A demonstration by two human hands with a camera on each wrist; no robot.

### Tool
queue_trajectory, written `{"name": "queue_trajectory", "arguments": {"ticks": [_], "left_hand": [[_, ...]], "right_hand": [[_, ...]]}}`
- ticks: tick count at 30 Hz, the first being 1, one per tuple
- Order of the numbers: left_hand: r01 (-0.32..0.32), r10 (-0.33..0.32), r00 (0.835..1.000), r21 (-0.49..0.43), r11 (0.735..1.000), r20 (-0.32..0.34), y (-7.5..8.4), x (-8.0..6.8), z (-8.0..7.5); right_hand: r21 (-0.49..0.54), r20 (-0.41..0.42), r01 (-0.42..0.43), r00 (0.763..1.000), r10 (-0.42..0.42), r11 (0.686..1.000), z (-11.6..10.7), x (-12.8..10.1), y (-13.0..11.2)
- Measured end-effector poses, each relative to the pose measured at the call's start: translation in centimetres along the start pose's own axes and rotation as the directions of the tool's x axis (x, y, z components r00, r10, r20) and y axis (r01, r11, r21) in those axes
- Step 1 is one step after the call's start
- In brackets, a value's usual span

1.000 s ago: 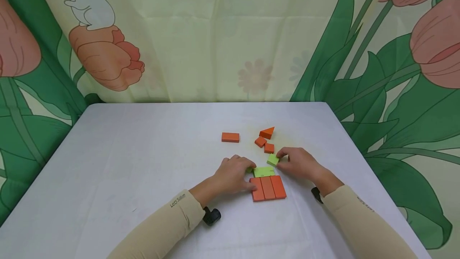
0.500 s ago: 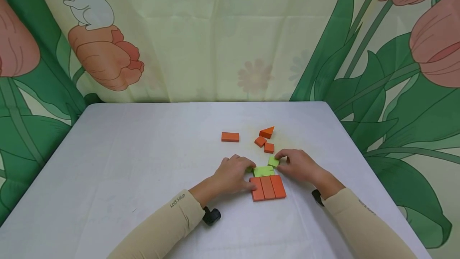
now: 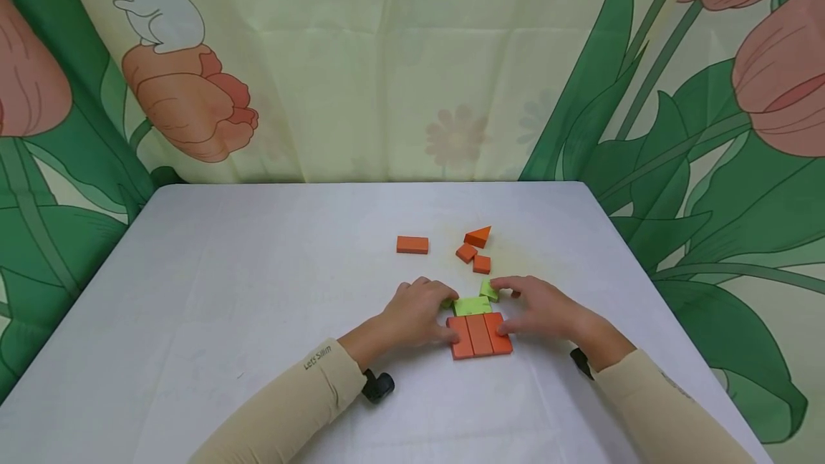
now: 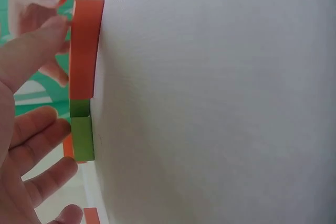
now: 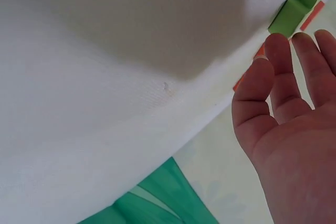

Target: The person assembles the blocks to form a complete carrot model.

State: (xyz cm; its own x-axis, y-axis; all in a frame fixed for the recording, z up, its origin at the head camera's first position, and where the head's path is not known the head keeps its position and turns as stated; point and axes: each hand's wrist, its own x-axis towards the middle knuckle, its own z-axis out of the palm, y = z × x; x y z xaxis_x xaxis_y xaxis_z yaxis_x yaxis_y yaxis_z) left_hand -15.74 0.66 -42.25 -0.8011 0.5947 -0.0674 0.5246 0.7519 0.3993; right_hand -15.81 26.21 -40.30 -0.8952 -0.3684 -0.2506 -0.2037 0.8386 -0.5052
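Three orange blocks (image 3: 480, 336) lie side by side on the white table. A flat green block (image 3: 473, 306) lies along their far edge, with a small green block (image 3: 488, 291) set at an angle near its right end. Another green block (image 4: 82, 138) sits at the left end, mostly hidden in the head view by my left fingers. My left hand (image 3: 415, 313) rests its thumb on the leftmost orange block and its extended fingertips at that green block. My right hand (image 3: 551, 310) is spread, index fingertip at the angled green block and thumb at the right orange block.
Farther back lie an orange rectangular block (image 3: 412, 245), an orange triangular block (image 3: 478, 237) and two small orange blocks (image 3: 467, 253). The white table (image 3: 258, 292) stretches out to the left. A printed curtain (image 3: 387, 77) hangs behind its far edge.
The right hand has turned the small green block and drawn it slightly nearer, then released its pinch. Its thumb has come down to the orange blocks. My left hand has stayed put.
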Motion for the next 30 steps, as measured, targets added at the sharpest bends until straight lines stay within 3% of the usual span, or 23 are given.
{"name": "queue_trajectory", "arguments": {"ticks": [9, 30], "left_hand": [[-0.017, 0.015, 0.999, 0.063, 0.998, 0.029, 0.3, -0.4, -0.1], [-0.005, 0.003, 1.0, 0.082, 0.997, 0.027, 0.6, -0.3, 0.0]], "right_hand": [[-0.015, 0.013, 0.1, 0.995, -0.1, 0.995, 0.9, -1.3, 0.2], [-0.029, 0.029, 0.079, 0.997, -0.078, 0.996, 0.7, -1.1, 0.1]]}}
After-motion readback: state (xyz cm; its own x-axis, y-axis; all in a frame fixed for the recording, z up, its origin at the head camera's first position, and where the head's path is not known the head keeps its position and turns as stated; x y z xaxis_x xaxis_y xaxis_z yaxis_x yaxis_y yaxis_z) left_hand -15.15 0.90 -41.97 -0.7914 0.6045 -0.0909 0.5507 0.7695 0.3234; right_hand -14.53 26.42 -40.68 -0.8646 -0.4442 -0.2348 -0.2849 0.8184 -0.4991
